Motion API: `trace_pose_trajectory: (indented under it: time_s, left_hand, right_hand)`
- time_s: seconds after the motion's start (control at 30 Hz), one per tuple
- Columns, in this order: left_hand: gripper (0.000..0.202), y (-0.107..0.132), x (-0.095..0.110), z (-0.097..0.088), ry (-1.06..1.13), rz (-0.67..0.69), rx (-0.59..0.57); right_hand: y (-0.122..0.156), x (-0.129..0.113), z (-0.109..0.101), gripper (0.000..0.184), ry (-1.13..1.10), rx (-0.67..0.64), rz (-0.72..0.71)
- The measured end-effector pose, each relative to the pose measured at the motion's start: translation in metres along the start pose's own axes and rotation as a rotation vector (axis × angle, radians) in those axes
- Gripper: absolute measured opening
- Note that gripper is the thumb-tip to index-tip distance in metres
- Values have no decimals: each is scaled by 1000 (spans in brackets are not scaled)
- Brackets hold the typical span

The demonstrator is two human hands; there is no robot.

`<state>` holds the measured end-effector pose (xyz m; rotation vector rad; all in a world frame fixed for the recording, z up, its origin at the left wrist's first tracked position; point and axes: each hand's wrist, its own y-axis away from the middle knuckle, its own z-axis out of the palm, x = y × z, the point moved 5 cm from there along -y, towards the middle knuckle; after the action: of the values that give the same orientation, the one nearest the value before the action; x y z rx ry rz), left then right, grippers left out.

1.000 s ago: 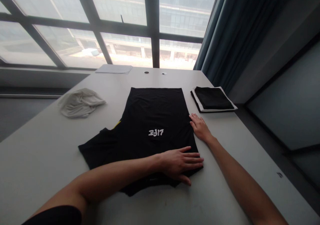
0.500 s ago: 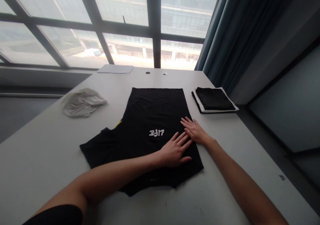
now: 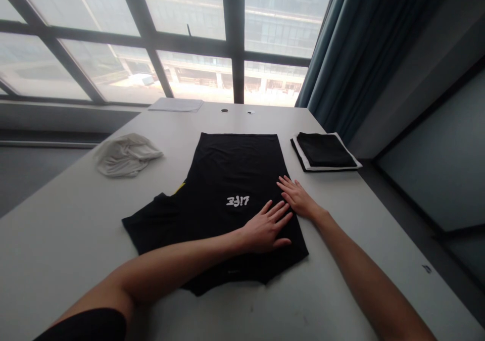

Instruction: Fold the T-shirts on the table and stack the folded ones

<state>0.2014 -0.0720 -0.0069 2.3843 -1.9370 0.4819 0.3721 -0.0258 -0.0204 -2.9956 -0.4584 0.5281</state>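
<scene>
A black T-shirt (image 3: 235, 164) lies flat on the white table, its hem toward the window and its collar toward me. White lettering on its chest appears upside down from my side. One sleeve sticks out to the left, with a bit of yellow at the armpit; on the right no sleeve sticks out. My left hand (image 3: 267, 226) rests flat on the shirt, right of the lettering, fingers spread. Just beyond it, my right hand (image 3: 296, 196) lies on the shirt's right edge with its fingers stretched out. Neither hand grips the cloth.
To the right stands a stack of folded black and white clothes (image 3: 326, 151). A crumpled white garment (image 3: 127, 155) lies on the left. Papers (image 3: 176, 104) sit at the table's (image 3: 333, 290) far edge, near two round cable holes. Beyond are a window and a blue curtain (image 3: 352, 43).
My right hand has shifted very slightly right and away from the lettering. The left hand and the shirt look nearly the same.
</scene>
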Motion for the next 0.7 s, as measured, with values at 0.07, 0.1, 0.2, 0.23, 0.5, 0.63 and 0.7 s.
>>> trace_pose_trajectory:
  time_s: [0.07,0.1,0.2,0.23,0.5,0.63,0.7]
  left_hand:
    - [79,3,8,-2,48,87,-31]
    - [77,4,13,-4,78,140,-49]
    - [74,9,28,-8,175,287,-90]
    - [74,10,31,-10,201,315,-92]
    - [71,10,39,-14,316,405,-157]
    - [64,13,43,-18,338,457,-132]
    - [62,12,45,-20,335,471,-100]
  right_hand:
    - [0,2,0,52,-3,11,2]
    - [-1,2,1,52,-3,15,2]
    - [-1,3,1,52,-3,22,1]
    - [-1,3,1,52,-4,22,1]
    - [1,3,2,51,-21,46,6]
    - [2,9,-8,49,-36,160,48]
    - [3,18,-14,48,-50,252,113]
